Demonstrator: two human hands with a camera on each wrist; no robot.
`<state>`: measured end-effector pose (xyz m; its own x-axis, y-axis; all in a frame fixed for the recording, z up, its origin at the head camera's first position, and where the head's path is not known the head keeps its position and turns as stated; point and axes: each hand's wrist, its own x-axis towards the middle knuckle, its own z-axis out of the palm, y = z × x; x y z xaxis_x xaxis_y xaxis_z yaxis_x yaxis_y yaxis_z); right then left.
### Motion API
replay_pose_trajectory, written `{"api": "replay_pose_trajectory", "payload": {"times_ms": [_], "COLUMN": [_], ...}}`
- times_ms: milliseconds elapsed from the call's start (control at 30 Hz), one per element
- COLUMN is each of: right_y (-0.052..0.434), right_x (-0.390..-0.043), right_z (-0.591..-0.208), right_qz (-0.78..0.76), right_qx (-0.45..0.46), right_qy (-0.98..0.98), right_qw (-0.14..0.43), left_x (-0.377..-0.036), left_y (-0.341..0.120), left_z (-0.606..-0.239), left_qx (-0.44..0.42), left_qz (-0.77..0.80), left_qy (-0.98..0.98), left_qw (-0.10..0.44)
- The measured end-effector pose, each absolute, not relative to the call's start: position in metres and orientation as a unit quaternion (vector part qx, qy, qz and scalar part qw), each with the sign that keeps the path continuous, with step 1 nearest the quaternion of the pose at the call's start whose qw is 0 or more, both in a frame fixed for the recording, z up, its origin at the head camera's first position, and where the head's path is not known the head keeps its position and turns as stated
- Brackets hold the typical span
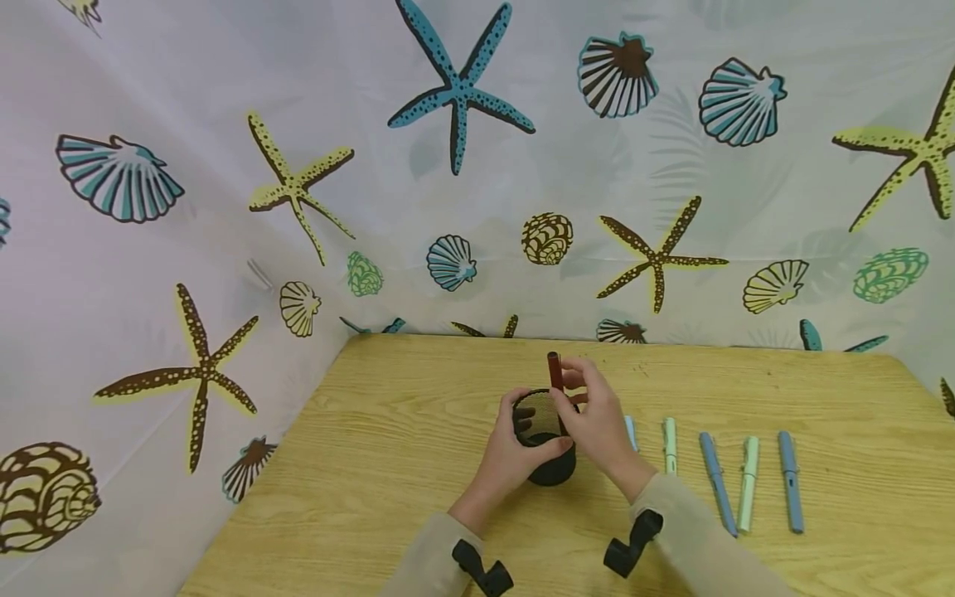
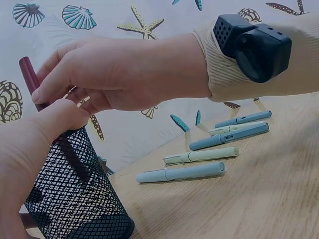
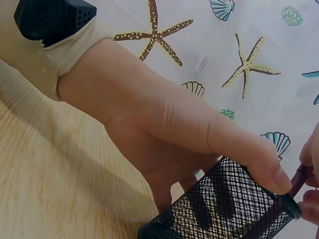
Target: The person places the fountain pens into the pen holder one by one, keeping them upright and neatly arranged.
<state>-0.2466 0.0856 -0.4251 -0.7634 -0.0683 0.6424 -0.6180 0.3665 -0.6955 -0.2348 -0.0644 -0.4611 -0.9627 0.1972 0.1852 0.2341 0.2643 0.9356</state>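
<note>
My left hand [image 1: 515,448] grips a black mesh pen cup [image 1: 554,474], its thumb across the near side and its fingers around the left side. The cup stands on the table, leaning a little in the wrist views. Between thumb and fingers of my right hand [image 1: 597,419] is a dark red pen [image 1: 555,371], pinched near its upper end. Its lower length is inside the cup and shows through the mesh in the left wrist view, where the pen [image 2: 30,75] slants.
To the right of the hands lies a loose row of several pens: a light blue pen [image 2: 182,173], two light green pens [image 1: 748,485] and two darker blue pens [image 1: 791,485]. A white curtain [image 1: 507,207] printed with shells and starfish hangs behind the wooden table [image 1: 418,390].
</note>
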Motion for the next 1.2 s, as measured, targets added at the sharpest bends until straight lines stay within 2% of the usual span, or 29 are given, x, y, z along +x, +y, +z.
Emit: {"api": "replay_pose_trajectory", "payload": {"times_ms": [200, 367, 700, 1200], "right_y": [0.090, 0.093, 0.104, 0.130], "right_x": [-0.250, -0.249, -0.246, -0.238], "right_z": [-0.430, -0.433, -0.432, -0.439], "right_qz": [0.492, 0.492, 0.504, 0.471], "right_qx": [0.204, 0.190, 0.159, 0.145], "right_qy": [-0.802, -0.813, -0.823, -0.839], "right_qw": [0.270, 0.247, 0.210, 0.231], "left_x": [-0.222, -0.212, -0.236, -0.234], "left_y": [-0.062, -0.061, -0.062, -0.061], "left_z": [-0.440, -0.426, -0.463, -0.464], "left_qx": [-0.138, -0.135, -0.118, -0.093], "left_qz": [-0.601, -0.601, -0.588, -0.572], "left_qy": [-0.787, -0.787, -0.800, -0.814], "left_qw": [0.008, 0.015, 0.025, 0.027]}}
